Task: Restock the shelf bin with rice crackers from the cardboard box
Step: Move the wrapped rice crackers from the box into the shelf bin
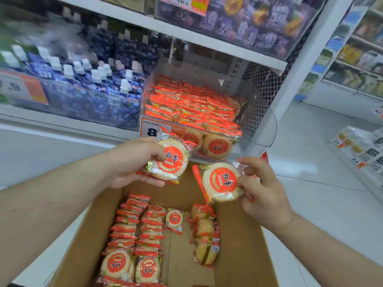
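- Cardboard box [238, 255] below, cracker packs in rows inside.
- Left hand [132, 162] pinches one rice cracker pack [171, 160].
- Right hand [261, 189] grips another pack [221, 181].
- Both held just below the shelf bin [267, 129].

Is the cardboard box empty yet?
No. The cardboard box still holds rows of rice cracker packs, with bare floor showing mid-box.

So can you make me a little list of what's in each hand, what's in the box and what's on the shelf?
left hand: holds one rice cracker pack
right hand: holds another cracker pack
cardboard box: rows of cracker packs standing on edge, a few loose, bare floor showing
shelf bin: clear, already holding many cracker packs
next bin: blue pouches with white caps
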`<state>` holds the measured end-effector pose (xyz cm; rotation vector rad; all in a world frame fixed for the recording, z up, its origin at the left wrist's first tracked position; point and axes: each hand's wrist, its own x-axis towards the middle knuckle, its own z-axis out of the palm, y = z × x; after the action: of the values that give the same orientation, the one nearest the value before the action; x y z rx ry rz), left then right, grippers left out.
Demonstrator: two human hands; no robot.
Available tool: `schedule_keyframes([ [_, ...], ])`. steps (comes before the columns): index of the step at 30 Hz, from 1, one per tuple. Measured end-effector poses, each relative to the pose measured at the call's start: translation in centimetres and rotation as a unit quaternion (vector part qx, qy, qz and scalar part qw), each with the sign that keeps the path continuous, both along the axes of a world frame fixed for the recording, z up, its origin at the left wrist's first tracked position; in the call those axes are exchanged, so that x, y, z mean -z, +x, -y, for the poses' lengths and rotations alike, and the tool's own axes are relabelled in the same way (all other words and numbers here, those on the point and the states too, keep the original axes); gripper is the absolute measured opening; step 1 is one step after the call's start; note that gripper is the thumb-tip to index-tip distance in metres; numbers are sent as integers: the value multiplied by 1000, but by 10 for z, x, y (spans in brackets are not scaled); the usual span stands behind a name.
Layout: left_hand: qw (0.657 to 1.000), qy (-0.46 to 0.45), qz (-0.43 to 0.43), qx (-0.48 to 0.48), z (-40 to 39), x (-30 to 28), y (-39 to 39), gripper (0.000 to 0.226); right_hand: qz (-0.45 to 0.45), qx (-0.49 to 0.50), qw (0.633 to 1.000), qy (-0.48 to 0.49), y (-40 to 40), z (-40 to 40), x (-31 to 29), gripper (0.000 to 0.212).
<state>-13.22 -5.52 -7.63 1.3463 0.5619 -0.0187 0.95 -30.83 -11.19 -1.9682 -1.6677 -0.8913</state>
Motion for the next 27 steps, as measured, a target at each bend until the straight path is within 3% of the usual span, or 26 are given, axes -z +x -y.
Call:
schedule_keyframes([
  [10,999,6,35,10,1,-7,-5,32,39,25,995,86,-1,-3,-11,23],
  [16,993,23,-1,119,3,-4,-1,35,11,-17,995,98,-8,-8,-19,26],
  [19,988,31,-7,148,4,-5,0,37,-19,-40,994,98,-8,-12,-14,41],
  [24,992,85,0,91,5,-2,3,39,-25,-34,995,90,-2,-13,-6,24],
  [27,998,45,26,33,7,3,6,42,-7,-12,995,98,-4,-15,-2,23],
])
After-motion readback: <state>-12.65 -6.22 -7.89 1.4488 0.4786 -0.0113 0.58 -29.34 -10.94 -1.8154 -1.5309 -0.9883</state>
